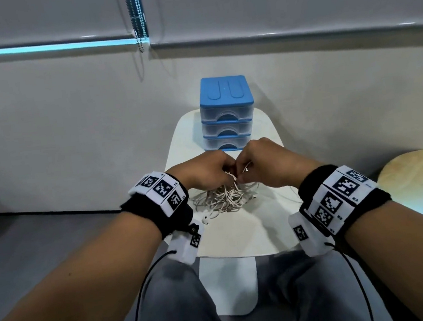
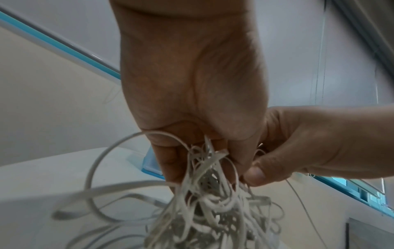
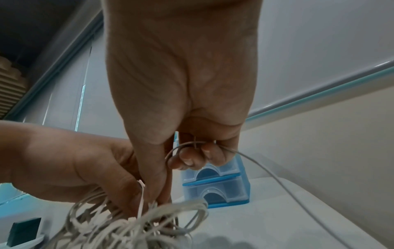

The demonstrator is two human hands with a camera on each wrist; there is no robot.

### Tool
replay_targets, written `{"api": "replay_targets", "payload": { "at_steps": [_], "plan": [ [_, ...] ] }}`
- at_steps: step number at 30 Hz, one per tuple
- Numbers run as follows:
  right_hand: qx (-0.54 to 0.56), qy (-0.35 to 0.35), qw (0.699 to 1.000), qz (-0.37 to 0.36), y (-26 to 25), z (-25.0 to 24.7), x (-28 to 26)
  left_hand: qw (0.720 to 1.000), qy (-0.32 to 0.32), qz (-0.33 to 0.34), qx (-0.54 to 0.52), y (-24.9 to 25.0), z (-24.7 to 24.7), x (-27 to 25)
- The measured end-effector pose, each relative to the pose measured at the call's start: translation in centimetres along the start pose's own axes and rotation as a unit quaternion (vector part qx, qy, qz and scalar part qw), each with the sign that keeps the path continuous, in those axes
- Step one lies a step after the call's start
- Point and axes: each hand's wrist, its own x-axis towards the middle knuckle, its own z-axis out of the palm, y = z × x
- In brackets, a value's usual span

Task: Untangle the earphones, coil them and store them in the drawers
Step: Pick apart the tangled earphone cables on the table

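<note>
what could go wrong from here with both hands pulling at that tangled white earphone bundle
1. The left hand and right hand both pinch strands of the tangled white earphone cables close together; pulling apart may tighten knots rather than free them.
2. One white earbud trails near the white table edge; lifting the bundle may drag it off.
3. The blue-topped clear plastic drawer unit stands just behind the hands, all three drawers closed; a sharp tug might knock it.

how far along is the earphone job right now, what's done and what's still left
Done: nothing shows as finished; the earphones are one tangled bundle on the table. In hand: the left hand grips the bundle's top while the right hand pinches a strand, working it loose. Left: untangling, coiling and storing; the drawers all look closed.
</note>
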Motion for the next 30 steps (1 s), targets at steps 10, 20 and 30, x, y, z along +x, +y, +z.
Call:
{"api": "replay_targets", "payload": {
  "at_steps": [10,20,30],
  "plan": [
    [0.115,0.236,0.964,0.034,2.9,0.6,-0.7,0.998,0.045,-0.033,-0.029,-1.1,0.1,1.5],
    [0.123,0.025,0.989,0.085,2.8,2.9,-2.3,0.997,0.044,-0.042,-0.045,-1.3,0.7,1.0],
    [0.265,0.038,0.959,0.096,2.4,3.9,-1.1,0.987,0.013,-0.038,-0.157,-1.3,0.9,0.9]
  ]
}}
